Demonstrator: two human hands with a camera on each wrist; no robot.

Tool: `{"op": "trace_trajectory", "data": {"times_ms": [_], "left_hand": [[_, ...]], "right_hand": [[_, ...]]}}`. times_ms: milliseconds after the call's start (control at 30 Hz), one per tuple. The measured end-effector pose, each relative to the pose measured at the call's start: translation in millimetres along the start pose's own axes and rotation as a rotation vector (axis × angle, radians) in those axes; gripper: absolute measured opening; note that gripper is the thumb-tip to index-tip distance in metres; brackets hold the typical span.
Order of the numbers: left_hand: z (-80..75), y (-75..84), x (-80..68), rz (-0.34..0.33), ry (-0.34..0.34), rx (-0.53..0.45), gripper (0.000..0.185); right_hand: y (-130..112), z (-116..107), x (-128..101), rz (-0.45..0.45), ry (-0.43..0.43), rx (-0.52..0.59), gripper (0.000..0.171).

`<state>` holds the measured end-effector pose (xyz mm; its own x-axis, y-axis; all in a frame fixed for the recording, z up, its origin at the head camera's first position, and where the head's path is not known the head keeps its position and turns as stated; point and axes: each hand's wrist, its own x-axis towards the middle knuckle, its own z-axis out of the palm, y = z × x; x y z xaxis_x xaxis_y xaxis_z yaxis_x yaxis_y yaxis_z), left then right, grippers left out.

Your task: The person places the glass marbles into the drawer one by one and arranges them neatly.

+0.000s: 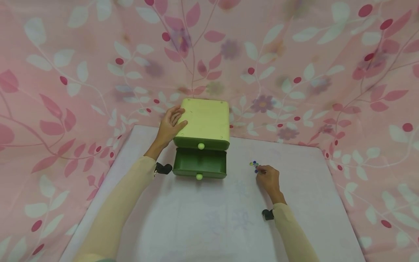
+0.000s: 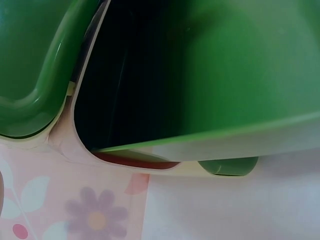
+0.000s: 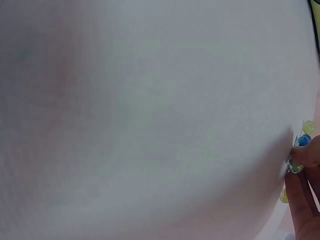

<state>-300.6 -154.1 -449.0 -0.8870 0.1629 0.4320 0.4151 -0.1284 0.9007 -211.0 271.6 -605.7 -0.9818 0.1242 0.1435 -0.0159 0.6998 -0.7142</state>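
Note:
A small two-drawer box (image 1: 204, 118) with a light green top stands at the back of the table. Its lower drawer (image 1: 200, 160), dark green with a round pale knob, is pulled out and shows no contents in the head view; the upper one is in. My left hand (image 1: 170, 125) rests on the box's left side and top edge. To the right of the box, several glass marbles (image 1: 254, 163) lie in a small cluster. My right hand (image 1: 269, 179) is at this cluster, and its thumb and finger pinch a clear marble (image 3: 296, 166) in the right wrist view.
The table (image 1: 196, 218) has a white cover. Behind and on both sides hangs a pink cloth (image 1: 294, 72) with leaves and flowers, close to the back of the box. Each wrist wears a small black camera (image 1: 267, 214).

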Motion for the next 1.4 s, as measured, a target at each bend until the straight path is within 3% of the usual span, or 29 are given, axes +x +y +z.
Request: {"op": "trace_trajectory", "data": {"times_ms": [467,733,1033,1233,1400], "left_hand": [[-0.8,-2.0,1.2,-0.007,0.009,-0.001,0.070],[-0.5,-1.3,0.5,-0.005,0.008,-0.006,0.069],[-0.3,2.4,1.8,0.001,0.008,-0.003,0.068],[-2.1,2.8,-0.4,-0.036,-0.003,0.043,0.069],[-1.0,4.8,-1.9,-0.029,-0.019,0.043,0.068]], "right_hand": [[0.1,-1.3,1.4,-0.013,0.006,-0.007,0.023],[-8.2,-2.5,5.1,-0.104,0.054,0.016,0.017],[-39.6,-9.1,10.3,-0.235,0.095,0.110,0.013],[-71.3,-11.1,12.1,-0.280,0.102,0.202,0.013],[-100.5,-9.8,14.5,-0.385,0.106,0.231,0.015]]}}
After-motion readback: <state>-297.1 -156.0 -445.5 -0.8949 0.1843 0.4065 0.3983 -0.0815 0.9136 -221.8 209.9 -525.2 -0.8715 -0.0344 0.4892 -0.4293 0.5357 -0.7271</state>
